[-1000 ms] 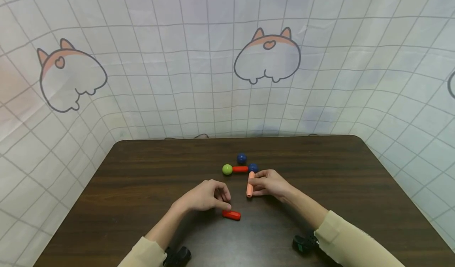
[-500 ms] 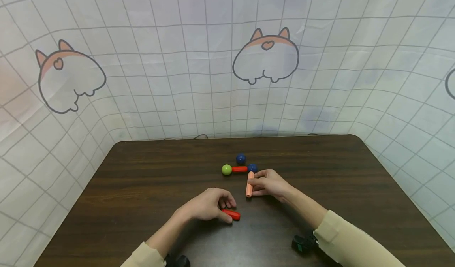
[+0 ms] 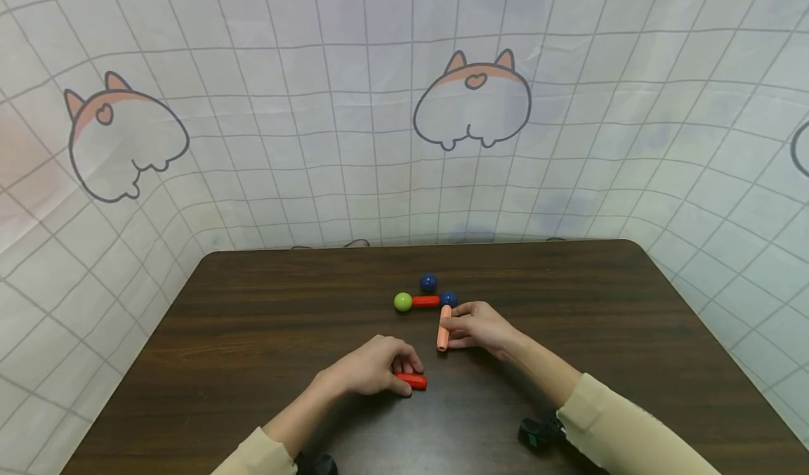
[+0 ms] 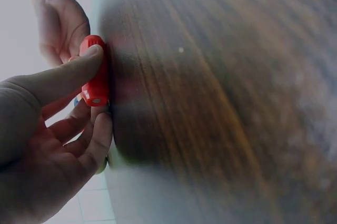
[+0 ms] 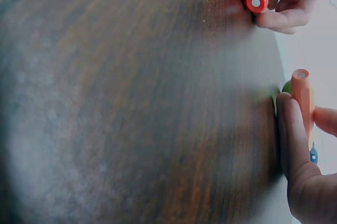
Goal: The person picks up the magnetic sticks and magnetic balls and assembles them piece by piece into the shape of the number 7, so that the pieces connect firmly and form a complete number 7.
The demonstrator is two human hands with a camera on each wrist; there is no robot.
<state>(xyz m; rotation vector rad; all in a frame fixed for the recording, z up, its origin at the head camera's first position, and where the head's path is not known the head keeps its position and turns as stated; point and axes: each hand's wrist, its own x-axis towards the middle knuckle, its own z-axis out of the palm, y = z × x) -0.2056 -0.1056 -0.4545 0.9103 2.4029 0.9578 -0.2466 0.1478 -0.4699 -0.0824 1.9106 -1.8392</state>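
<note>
Near the middle of the table, my left hand [image 3: 378, 366] pinches a short red magnetic rod [image 3: 413, 381] between thumb and fingers. A pale disc marks the end of this red rod [image 4: 96, 84] in the left wrist view. My right hand [image 3: 480, 329] holds an orange magnetic rod [image 3: 444, 331] between its thumb and fingers. The orange rod's far end lies at a blue ball [image 3: 449, 298]; whether they touch I cannot tell. A second red rod [image 3: 425, 301] lies between that blue ball and a green ball [image 3: 403, 302], forming a row.
Behind the row sits another blue ball [image 3: 428, 282], apart from it. Everything rests on a dark wood-grain table [image 3: 284, 299]. A white gridded curtain [image 3: 316, 145] hangs past the table's back edge. Black wrist devices [image 3: 537, 433] show below the forearms.
My left hand has come down and toward me over the near red rod and taken hold of it. The right hand and the orange rod have stayed nearly still.
</note>
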